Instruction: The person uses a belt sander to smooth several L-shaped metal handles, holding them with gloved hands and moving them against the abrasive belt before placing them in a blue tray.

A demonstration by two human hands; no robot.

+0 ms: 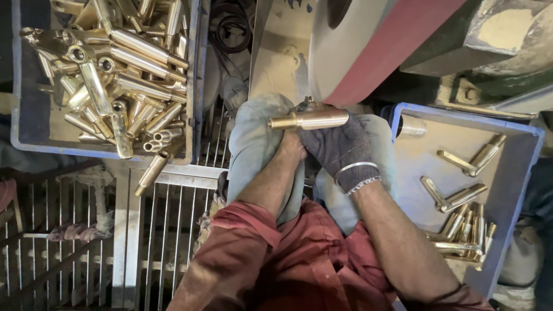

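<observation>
brass pipe piece (309,120) held in both hands right under the big grinding belt (368,55).

the brass pipe piece lies flat and sideways, and its top is just at the red edge of the belt. the right hand (340,151) wears a dark glove and is wrapped tight around the pipe from below. the left hand (291,147) is pressed close beside it, but a grey cloth (253,144) hides most of it, so its hold on the pipe cannot be made out. out past the left hand sits a blue bin (23,103) piled high with shiny brass pieces. out past the right hand is a second blue bin (521,173) with only a few brass pieces lying in it. one loose brass piece (151,173) hangs over the edge of the full bin.
</observation>
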